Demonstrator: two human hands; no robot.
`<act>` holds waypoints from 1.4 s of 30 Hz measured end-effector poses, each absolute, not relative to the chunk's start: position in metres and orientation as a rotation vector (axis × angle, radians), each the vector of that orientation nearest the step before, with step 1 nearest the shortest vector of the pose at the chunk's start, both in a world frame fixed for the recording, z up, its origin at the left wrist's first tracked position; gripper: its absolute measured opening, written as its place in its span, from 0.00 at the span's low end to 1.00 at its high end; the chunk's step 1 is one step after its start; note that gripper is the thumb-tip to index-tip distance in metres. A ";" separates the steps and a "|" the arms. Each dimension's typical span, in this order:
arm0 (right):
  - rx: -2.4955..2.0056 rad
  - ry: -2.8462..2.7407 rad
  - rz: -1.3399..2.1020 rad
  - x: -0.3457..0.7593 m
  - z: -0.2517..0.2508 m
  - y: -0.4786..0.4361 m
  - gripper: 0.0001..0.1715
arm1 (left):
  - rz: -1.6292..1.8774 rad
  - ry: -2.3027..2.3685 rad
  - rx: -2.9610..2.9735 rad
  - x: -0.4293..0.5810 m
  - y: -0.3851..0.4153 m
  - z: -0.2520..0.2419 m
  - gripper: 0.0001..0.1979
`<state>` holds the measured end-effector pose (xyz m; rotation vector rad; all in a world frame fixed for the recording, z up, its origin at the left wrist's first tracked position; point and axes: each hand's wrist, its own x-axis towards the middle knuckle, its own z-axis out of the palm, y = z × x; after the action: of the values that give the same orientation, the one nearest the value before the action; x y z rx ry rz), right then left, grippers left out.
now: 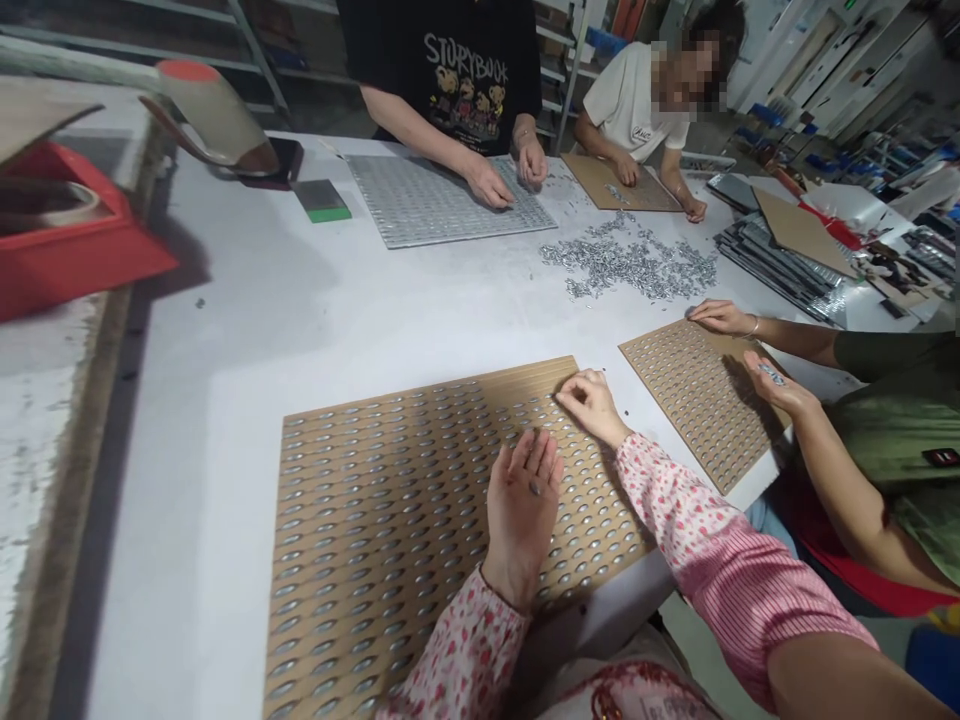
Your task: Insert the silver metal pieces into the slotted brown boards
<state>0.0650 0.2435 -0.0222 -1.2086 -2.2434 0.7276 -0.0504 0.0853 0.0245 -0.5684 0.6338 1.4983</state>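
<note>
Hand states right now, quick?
Left hand: open, palm up, one small piece on it.
Right hand: fingertips pinched by board's far right corner; can't tell if holding anything.

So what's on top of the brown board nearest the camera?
Rows of small silvery ovals run across the board, which is barer near its far right corner. Whatever lies behind the left hand, right hand and floral sleeves is hidden.

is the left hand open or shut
Open: the left hand is palm up, fingers extended, with a small metal piece on it.
</note>
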 end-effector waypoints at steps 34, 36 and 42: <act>-1.061 -2.361 1.118 0.103 -0.044 0.311 0.12 | 1.460 0.694 -0.572 -0.054 0.087 0.022 0.11; -0.949 -2.503 1.044 0.102 -0.041 0.318 0.12 | 1.461 0.692 -0.576 -0.054 0.088 0.023 0.10; -0.559 -2.854 0.872 0.093 -0.025 0.336 0.13 | 1.456 0.704 -0.575 -0.054 0.089 0.023 0.09</act>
<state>0.0933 0.3363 -0.0250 -0.5594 -2.8545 0.8720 -0.0539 0.0885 0.0232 -0.5752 0.7036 1.4559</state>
